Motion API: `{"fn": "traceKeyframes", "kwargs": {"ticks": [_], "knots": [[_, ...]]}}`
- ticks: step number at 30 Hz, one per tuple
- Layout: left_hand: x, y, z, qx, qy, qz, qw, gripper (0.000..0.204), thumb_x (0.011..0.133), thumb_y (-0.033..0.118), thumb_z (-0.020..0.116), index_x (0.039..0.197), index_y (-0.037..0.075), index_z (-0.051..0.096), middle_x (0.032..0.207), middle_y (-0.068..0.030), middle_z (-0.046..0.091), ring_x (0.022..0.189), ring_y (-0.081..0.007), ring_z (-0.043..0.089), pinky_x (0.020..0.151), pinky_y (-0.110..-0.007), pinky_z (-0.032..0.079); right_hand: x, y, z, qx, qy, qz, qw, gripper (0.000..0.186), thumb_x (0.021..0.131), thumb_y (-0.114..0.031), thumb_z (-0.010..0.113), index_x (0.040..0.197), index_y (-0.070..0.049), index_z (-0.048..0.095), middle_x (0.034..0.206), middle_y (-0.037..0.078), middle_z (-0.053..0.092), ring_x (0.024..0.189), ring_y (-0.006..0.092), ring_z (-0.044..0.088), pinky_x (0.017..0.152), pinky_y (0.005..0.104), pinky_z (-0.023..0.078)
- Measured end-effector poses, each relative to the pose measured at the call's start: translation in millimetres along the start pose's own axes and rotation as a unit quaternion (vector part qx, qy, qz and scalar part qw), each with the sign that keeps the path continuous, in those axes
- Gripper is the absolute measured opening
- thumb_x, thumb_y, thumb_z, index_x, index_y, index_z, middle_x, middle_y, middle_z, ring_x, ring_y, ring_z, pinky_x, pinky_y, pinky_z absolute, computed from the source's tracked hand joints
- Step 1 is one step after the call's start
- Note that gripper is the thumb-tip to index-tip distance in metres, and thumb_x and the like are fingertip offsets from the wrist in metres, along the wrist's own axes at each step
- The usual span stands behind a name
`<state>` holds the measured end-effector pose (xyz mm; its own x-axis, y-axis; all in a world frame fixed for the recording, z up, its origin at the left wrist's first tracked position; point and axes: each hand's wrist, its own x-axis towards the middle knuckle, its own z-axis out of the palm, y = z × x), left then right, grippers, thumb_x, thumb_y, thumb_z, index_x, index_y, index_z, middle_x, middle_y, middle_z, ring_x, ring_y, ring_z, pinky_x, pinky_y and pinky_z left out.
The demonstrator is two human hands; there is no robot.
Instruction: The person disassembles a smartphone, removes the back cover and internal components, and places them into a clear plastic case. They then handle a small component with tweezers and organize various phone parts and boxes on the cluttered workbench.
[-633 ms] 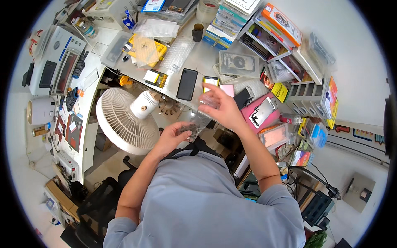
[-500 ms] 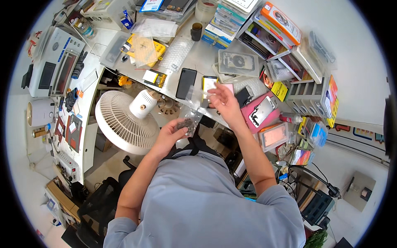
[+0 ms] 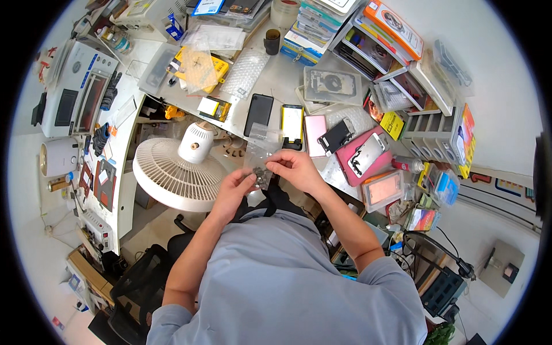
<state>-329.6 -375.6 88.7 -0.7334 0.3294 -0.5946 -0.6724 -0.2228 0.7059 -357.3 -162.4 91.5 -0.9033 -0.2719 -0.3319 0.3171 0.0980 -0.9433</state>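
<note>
A clear plastic bag [image 3: 258, 150] hangs upright in front of my body, with small dark parts [image 3: 262, 174] gathered in its lower end. My left hand [image 3: 234, 188] pinches the bag's lower left side between thumb and fingers. On the other side, my right hand [image 3: 295, 170] is closed, its thumb and fingertips at the bag's right edge, just above the dark parts. Beyond the bag on the bench lie a black phone [image 3: 259, 114] and a yellow-and-black phone part [image 3: 292, 125]. What the small parts are cannot be made out.
A white fan [image 3: 183, 172] stands close to my left forearm. Right of my hands lie a pink phone-sized piece [image 3: 314, 135], a black phone part [image 3: 336, 137] and a white phone frame [image 3: 368, 154] on a pink pad. A dark cup [image 3: 272, 42] stands farther back.
My right hand has come down and left from above the bench to the bag's side, and its fingers have closed. The bag now hangs straighter; my left hand has shifted slightly down and left.
</note>
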Motion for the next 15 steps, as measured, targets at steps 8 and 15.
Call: {"fn": "traceKeyframes", "kwargs": {"ticks": [8, 15], "knots": [[-6, 0, 7, -0.028, 0.012, 0.01, 0.999, 0.028, 0.095, 0.008, 0.057, 0.122, 0.0, 0.057, 0.11, -0.0061, 0.065, 0.098, -0.013, 0.062, 0.09, -0.03, 0.053, -2, 10, -1, 0.005, 0.022, -0.03, 0.999, 0.016, 0.092, -0.014, 0.064, 0.102, -0.001, 0.067, 0.085, 0.003, 0.069, 0.074, 0.0067, 0.061, 0.063, 0.0221, 0.049], [-17, 11, 17, -0.025, -0.05, -0.003, 0.998, 0.033, 0.096, 0.003, 0.053, 0.128, -0.003, 0.051, 0.113, -0.0084, 0.064, 0.098, -0.0137, 0.063, 0.089, -0.028, 0.053, -36, -7, 8, 0.092, 0.129, 0.022, 0.987, 0.021, 0.099, -0.016, 0.054, 0.11, -0.001, 0.062, 0.092, 0.003, 0.069, 0.078, 0.0077, 0.062, 0.062, 0.0214, 0.05]]}}
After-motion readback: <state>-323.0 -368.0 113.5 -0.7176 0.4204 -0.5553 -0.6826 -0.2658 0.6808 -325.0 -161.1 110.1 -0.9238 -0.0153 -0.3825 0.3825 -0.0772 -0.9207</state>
